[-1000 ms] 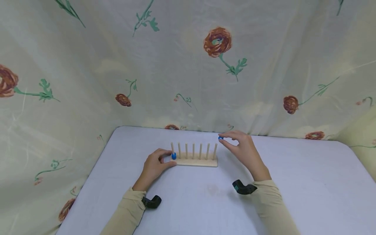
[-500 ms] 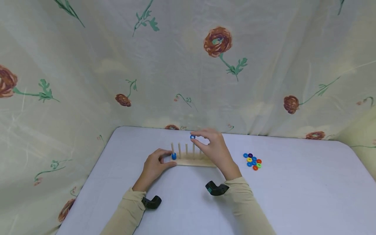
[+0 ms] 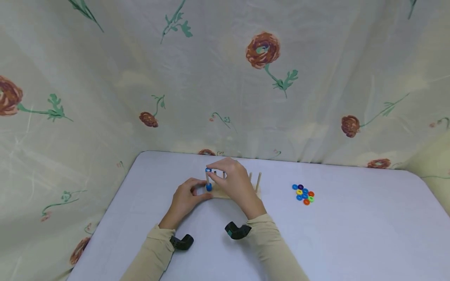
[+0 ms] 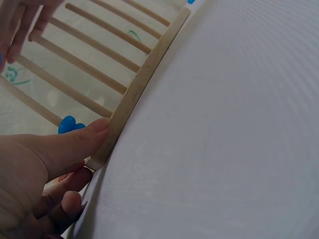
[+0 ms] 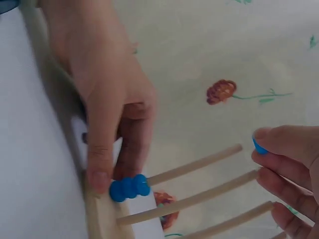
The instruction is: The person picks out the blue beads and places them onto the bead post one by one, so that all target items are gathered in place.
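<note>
A wooden peg rack (image 3: pixel 219 192) with a row of upright pegs stands on the table. My left hand (image 3: pixel 186 198) grips its left end, thumb on the front of the base (image 4: pixel 112 142) and fingers behind. Low on the leftmost peg (image 5: pixel 199 164) sits a short stack of blue rings (image 5: pixel 129 187). Thumb and index finger of my right hand (image 3: pixel 233 183) pinch another blue ring (image 5: pixel 259 146) just off that peg's tip, with a small gap in the right wrist view. The right hand hides some middle pegs in the head view.
Several loose rings (image 3: pixel 305 196) in blue, yellow, orange, green and dark purple lie in a cluster right of the rack on the white tabletop (image 3: pixel 351 226). A flowered curtain (image 3: pixel 211 78) hangs behind the table. Each wrist wears a black camera (image 3: pixel 183 242).
My right hand has carried the blue ring leftward from beyond the rack's right end to the leftmost peg's top, uncovering the loose rings. My left hand has stayed on the rack.
</note>
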{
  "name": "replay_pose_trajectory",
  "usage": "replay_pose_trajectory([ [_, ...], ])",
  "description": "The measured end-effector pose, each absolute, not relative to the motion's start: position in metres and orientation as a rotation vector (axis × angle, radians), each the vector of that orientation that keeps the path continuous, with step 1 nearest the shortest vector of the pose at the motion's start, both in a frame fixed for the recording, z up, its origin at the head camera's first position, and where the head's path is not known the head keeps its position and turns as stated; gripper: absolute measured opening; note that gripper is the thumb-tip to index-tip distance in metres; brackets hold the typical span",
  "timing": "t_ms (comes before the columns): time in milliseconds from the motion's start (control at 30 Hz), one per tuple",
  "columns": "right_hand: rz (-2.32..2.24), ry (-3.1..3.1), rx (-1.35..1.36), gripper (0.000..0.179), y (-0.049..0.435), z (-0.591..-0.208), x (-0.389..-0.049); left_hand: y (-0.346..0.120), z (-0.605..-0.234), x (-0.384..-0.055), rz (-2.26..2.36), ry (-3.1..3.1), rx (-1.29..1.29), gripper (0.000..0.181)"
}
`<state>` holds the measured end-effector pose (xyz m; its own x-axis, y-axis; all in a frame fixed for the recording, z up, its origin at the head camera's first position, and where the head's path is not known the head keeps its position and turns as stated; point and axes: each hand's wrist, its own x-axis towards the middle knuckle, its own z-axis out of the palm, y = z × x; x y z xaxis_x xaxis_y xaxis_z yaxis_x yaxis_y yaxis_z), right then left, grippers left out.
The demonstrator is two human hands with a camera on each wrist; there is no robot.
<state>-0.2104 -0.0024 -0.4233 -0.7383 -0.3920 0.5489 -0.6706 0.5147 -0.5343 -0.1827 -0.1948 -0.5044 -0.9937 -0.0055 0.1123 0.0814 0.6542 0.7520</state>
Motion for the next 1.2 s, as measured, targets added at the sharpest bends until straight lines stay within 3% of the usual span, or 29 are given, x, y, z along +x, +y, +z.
replay_pose_trajectory([
  [1200,1.011,-2.335,0.874,0.024,-0.0086,-0.4307,-0.2098,-0.1957,-0.5088,-0.1859,-1.24,-2.759,-0.084,0.048],
])
